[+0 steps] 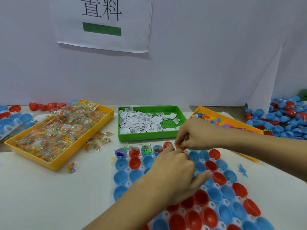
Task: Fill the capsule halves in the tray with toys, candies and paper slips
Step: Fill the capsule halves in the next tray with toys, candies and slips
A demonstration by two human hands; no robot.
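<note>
Clear plastic tray (127, 170) of red and blue capsule halves, back row partly filled; right hand (197, 135) pinches a small orange toy (180, 147), left hand (174, 165) rests loosely curled on the cups, green bin of paper slips (149, 136) just behind.

Only the person's two arms show, from partway up the forearm down to the fingers. The left hand (174, 165) and its forearm are bare, with no sleeve, glove, watch or ring to be seen, and the nails that show are short and plain. The right hand (197, 133) and forearm are likewise uncovered, with no sleeve edge inside the picture.
</note>
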